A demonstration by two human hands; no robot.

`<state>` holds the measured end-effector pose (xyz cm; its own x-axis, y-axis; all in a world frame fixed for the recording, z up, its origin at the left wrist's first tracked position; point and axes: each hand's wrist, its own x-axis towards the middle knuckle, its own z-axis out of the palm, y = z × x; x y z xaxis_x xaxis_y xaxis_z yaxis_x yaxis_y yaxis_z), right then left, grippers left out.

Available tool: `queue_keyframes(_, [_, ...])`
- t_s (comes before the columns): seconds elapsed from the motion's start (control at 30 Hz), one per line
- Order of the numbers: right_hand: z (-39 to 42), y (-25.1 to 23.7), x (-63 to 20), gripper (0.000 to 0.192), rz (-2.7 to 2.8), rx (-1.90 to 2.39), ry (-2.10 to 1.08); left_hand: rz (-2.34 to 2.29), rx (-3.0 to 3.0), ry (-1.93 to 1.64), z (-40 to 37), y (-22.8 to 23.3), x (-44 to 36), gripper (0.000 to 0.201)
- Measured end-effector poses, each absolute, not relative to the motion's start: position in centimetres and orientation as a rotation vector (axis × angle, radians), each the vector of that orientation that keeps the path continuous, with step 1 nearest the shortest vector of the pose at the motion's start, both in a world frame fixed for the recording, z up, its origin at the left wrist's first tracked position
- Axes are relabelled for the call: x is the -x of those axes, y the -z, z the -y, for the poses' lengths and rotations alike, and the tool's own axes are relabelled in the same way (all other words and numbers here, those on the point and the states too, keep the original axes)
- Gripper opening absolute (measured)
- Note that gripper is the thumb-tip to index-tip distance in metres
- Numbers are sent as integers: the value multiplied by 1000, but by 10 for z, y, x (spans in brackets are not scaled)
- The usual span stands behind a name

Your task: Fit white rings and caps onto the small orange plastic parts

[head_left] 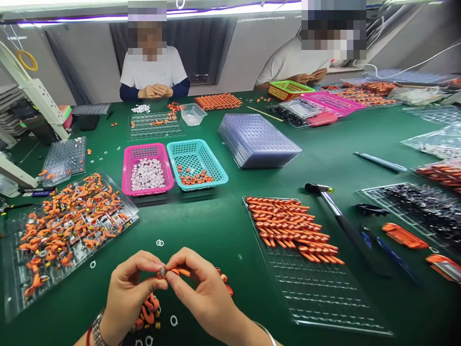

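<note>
We see a dark green counter. At centre sit a pink basket of pale discs and a turquoise basket, both with mesh walls. Orange parts lie in rows on a clear gridded tray at lower right.

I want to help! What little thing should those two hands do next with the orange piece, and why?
Probably lay the orange piece on the clear tray at right. The left hand and right hand pinch it together, a small ring at its end, and that tray's orange rows stop partway, leaving bare slots.
</note>
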<state>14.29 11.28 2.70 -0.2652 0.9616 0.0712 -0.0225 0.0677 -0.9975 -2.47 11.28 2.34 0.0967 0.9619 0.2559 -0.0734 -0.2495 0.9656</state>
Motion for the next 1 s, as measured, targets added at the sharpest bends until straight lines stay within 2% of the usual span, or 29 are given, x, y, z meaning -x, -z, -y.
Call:
queue_keyframes(0.13, [-112,-29,-143,9,1573,1020,-1137,-937,-1531,-1371,-114,-22,26,18])
queue_keyframes(0.43, [-116,-30,-144,12,1581,1092,-1180,-887,-2252,-1362,-118,-29,34,28])
queue_keyframes(0.63, [-116,-32,-145,13,1597,1110,-1064,-912,-2101,-1345,-118,-22,35,31])
queue_keyframes(1.0, [-119,-35,-145,11,1545,1178,-1136,-950,-2126,-1298,-120,-24,33,27])
